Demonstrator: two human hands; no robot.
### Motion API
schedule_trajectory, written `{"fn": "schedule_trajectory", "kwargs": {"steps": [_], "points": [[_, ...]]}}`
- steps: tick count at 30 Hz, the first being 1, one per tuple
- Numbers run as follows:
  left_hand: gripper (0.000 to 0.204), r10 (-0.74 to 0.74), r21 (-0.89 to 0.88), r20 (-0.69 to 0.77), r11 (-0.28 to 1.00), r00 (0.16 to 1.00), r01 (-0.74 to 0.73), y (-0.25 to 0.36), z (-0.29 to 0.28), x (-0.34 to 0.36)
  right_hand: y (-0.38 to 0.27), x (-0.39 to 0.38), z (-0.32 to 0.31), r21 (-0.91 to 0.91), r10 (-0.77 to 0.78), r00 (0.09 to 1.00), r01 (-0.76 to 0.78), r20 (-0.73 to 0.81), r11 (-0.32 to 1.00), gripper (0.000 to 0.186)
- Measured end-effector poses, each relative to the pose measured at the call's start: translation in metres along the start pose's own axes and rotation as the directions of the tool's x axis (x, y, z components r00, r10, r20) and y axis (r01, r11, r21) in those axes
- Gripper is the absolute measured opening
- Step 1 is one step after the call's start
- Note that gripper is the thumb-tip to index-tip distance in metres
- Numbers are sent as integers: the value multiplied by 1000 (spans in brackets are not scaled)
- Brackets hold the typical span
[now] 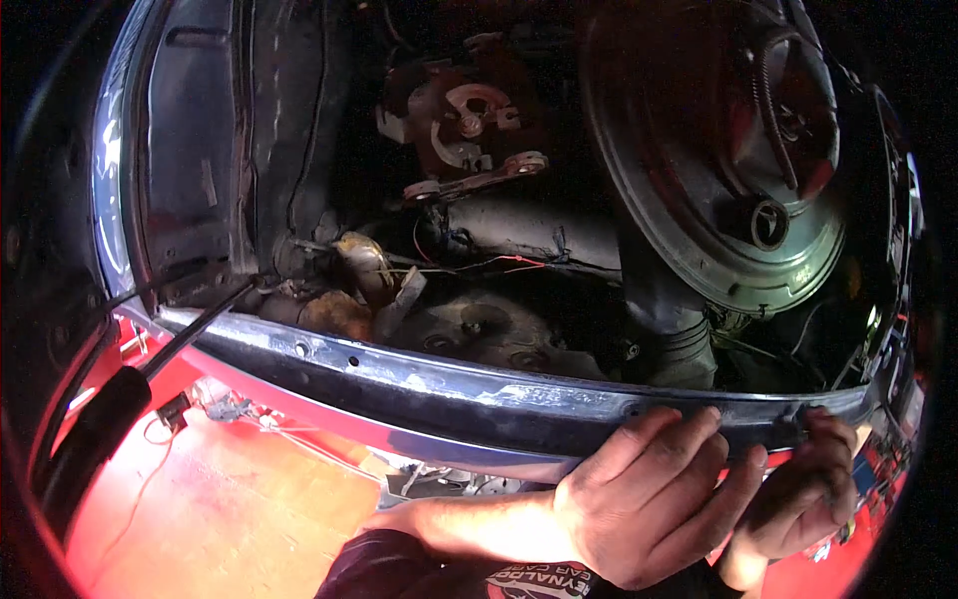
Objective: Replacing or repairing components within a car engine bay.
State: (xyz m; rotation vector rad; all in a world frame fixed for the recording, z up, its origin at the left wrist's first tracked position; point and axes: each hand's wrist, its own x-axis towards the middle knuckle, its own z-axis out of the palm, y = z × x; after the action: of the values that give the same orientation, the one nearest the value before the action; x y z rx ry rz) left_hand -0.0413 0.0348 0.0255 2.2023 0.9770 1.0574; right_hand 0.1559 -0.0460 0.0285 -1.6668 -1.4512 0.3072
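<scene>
Both my hands are at the right part of the dark-painted metal lip that edges an open vehicle compartment. My left hand has its back toward me. Its fingers are stretched out and slightly apart, with the tips at the lip and nothing visible in them. To its right, my right hand is closed, its fingers curled up against the lip near the corner. A small dark spot shows on the lip beside those fingertips. What the right fingers hold, if anything, is too small to make out.
Inside the compartment are a large round metal housing, a corrugated hose, a pale cylinder, thin wires and a rusty bracket. A black strut rises at the left. Below lies a red-lit floor with a cable.
</scene>
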Motion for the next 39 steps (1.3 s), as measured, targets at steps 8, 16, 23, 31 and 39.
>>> {"fn": "schedule_trajectory", "kwargs": {"steps": [8, 16, 23, 31, 39], "points": [[35, -53, -280, -150, 960, 987, 9, -7, -11, -2, -48, 11, 53, 364, -69, 983, 3, 169, 931, 19], [27, -286, -413, -386, 904, 877, 113, -7, -11, -2, -45, 24, 42, 424, -98, 862, -143, 498, 894, 27], [36, -191, -479, -187, 874, 964, 80, -15, -27, -7, -36, 16, 45, 471, -36, 920, -167, 391, 866, 44], [42, -243, -742, -204, 670, 949, 12, -26, -20, -10, -50, 63, 58, 646, 503, 735, -661, 454, 383, 29], [28, -284, -812, 20, 555, 959, 181, -32, -47, -12, -15, 134, 172, 84, 77, 286, -509, 955, 857, 43]]}}
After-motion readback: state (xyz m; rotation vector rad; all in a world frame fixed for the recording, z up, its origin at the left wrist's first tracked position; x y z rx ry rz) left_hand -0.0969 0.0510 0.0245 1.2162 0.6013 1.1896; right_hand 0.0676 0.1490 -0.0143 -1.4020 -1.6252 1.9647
